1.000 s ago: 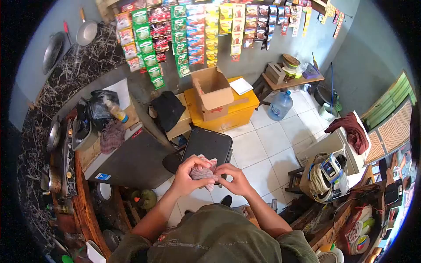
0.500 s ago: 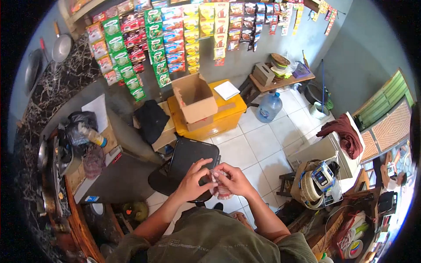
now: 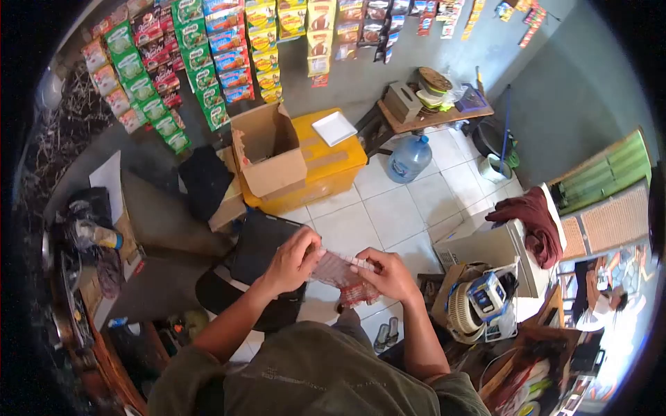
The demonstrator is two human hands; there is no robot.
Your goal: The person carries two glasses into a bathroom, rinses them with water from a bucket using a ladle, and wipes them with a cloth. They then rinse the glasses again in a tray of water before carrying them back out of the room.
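Observation:
Between my two hands is stretched a thin, see-through plastic bag (image 3: 338, 272) with a pink-red and white pattern. My left hand (image 3: 294, 261) pinches its upper left corner, fingers curled and thumb pressed in. On the other side my right hand (image 3: 387, 274) grips the right edge, its thumb on top. The lower part of the bag hangs loose and crumpled, redder near its bottom. I cannot make out the print or whether anything is inside.
A black chair (image 3: 267, 246) stands just beyond my left hand. Behind it an open cardboard box (image 3: 277, 177) and a white tray (image 3: 334, 128) rest on a yellow chest (image 3: 326, 163). A water jug (image 3: 409, 161) stands on the tiles; sachet strips (image 3: 229, 52) hang along the wall.
My hands have moved apart, and the bunched bag is now spread between them. The view has turned to the right, and sandals now show on the floor.

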